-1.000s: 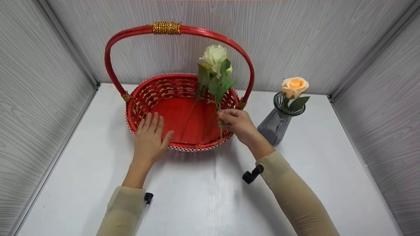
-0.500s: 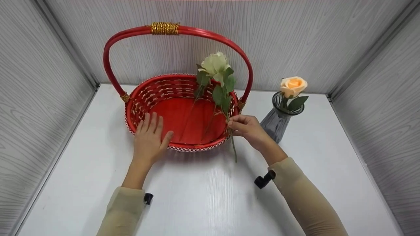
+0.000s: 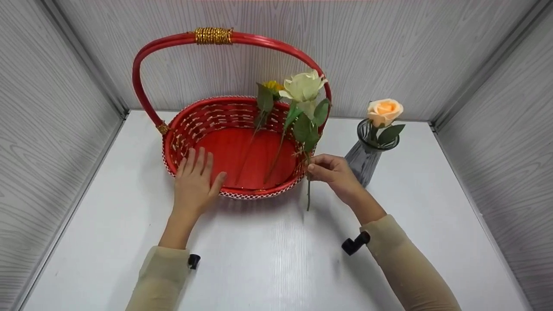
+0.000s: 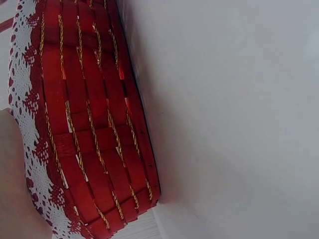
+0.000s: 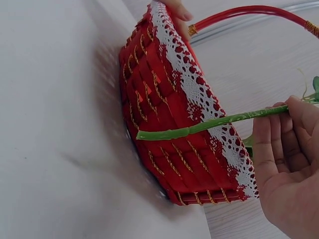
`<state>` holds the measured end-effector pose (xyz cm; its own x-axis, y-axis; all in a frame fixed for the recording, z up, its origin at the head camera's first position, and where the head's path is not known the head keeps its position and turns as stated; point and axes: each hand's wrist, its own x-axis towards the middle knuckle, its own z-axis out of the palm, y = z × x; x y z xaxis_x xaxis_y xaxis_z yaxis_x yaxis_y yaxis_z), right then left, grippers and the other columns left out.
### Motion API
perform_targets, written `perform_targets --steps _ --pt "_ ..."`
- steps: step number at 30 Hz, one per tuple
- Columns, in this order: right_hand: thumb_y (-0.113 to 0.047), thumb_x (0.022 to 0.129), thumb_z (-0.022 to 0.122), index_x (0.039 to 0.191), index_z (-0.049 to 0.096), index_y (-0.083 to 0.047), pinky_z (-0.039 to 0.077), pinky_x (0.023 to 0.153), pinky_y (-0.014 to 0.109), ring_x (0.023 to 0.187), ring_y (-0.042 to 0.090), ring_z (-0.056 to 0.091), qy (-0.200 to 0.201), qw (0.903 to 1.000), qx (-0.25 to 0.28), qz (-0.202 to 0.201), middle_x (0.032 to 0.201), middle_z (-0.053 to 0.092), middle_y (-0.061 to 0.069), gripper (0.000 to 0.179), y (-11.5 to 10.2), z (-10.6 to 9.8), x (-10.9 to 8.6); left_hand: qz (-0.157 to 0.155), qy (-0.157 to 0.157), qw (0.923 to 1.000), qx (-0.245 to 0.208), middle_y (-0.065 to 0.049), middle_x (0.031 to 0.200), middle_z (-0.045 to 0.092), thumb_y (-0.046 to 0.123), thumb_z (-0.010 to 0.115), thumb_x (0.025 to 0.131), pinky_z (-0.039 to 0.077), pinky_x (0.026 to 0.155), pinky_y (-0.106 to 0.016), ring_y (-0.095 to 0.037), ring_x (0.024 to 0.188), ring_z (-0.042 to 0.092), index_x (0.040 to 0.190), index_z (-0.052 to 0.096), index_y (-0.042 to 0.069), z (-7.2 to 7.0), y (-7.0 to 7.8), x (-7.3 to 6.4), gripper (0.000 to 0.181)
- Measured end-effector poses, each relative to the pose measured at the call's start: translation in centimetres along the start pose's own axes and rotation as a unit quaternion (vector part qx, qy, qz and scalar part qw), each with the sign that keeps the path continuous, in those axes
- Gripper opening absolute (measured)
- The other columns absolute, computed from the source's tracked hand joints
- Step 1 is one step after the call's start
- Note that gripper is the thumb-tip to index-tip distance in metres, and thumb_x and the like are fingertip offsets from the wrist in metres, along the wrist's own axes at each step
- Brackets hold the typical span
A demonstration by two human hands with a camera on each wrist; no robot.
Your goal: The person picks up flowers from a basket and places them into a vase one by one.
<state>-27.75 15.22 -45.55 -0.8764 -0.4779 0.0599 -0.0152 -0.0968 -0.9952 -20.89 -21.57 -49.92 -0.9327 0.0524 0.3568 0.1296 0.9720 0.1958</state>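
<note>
My right hand [image 3: 335, 175] pinches the green stem [image 5: 194, 128] of a cream-white rose [image 3: 303, 88] between thumb and fingers. Its bloom stands up in front of the handle's right side, and the cut stem end hangs outside the red woven basket [image 3: 255, 192]. At the basket's front left, my left hand [image 3: 192, 188] rests on the rim with straight, spread fingers. Inside, a yellow flower [image 3: 273, 85] leans on the back edge, its thin stem crossing the red floor. Beside it lies a second stem [image 3: 276, 155], whose upper end is hidden behind the white rose.
Right of the basket, a grey glass vase [image 3: 363, 166] holds a peach rose [image 3: 384, 111]. The tall red handle [image 3: 276, 42], with gold wrapping, arches over the basket. White table [image 3: 259, 259] and grey wood-grain walls [image 3: 389, 52] surround the scene.
My right hand has moved right and slightly toward me, carrying the white rose from over the basket to its right edge. The yellow flower now shows. My left hand has stayed on the rim.
</note>
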Motion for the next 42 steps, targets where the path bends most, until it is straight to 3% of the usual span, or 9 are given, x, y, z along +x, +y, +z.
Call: perform_targets --steps 8,15,21,26,36,42 --pt "-0.002 0.097 0.061 0.103 0.067 0.004 0.06 0.085 0.038 0.087 0.019 0.067 0.012 0.9996 0.011 -0.025 0.092 0.068 0.008 0.01 0.0 -0.2 -1.1 0.002 0.013 0.9999 -0.008 -0.018 0.158 0.035 0.052 0.044 0.098 0.015 0.123 -0.052 -0.038 0.152 0.018 0.153 0.038 0.007 0.1 0.0 0.0 0.071" --pt "0.001 0.096 0.06 0.102 0.067 0.0 0.059 0.087 0.038 0.088 0.019 0.07 0.052 0.9972 0.035 -0.041 0.095 0.07 0.01 0.009 -0.3 -0.3 -2.1 0.002 0.008 0.9999 -0.01 -0.018 0.159 0.033 0.053 0.044 0.099 0.014 0.124 -0.052 -0.037 0.152 0.017 0.153 0.037 0.007 0.0 0.0 0.0 0.071" --pt "0.003 0.096 0.06 0.103 0.064 0.0 0.059 0.089 0.037 0.091 0.021 0.071 0.11 0.9888 0.083 -0.057 0.096 0.07 0.011 0.009 -0.8 -0.4 -3.2 0.003 0.014 0.9999 -0.009 -0.019 0.159 0.034 0.051 0.045 0.098 0.017 0.122 -0.054 -0.039 0.152 0.019 0.153 0.038 0.007 0.0 0.1 0.0 0.071" --pt "-0.002 0.097 0.063 0.103 0.065 -0.005 0.058 0.091 0.037 0.094 0.022 0.071 0.146 0.9836 0.087 -0.061 0.099 0.069 0.009 0.007 -1.5 -0.8 -4.1 0.005 0.013 0.9999 -0.007 -0.019 0.159 0.034 0.051 0.046 0.098 0.017 0.122 -0.055 -0.04 0.151 0.02 0.153 0.037 0.006 0.0 0.0 0.0 0.071" --pt "-0.003 0.098 0.061 0.104 0.065 -0.001 0.058 0.088 0.034 0.094 0.021 0.067 0.176 0.9694 0.088 -0.147 0.099 0.068 0.01 0.008 -3.1 -3.1 -4.9 0.0 -0.007 1.0 0.002 -0.017 0.16 0.031 0.052 0.044 0.099 0.014 0.124 -0.052 -0.037 0.153 0.016 0.154 0.036 0.007 -0.2 0.2 0.1 0.071" --pt "-0.008 0.097 0.064 0.105 0.067 -0.002 0.058 0.083 0.032 0.091 0.018 0.066 0.229 0.9615 0.087 -0.125 0.096 0.068 0.007 0.01 -4.8 -4.4 -4.9 -0.003 -0.017 0.9998 0.011 -0.017 0.161 0.029 0.054 0.043 0.099 0.014 0.123 -0.053 -0.038 0.152 0.016 0.155 0.034 0.007 -0.1 0.0 0.1 0.073"
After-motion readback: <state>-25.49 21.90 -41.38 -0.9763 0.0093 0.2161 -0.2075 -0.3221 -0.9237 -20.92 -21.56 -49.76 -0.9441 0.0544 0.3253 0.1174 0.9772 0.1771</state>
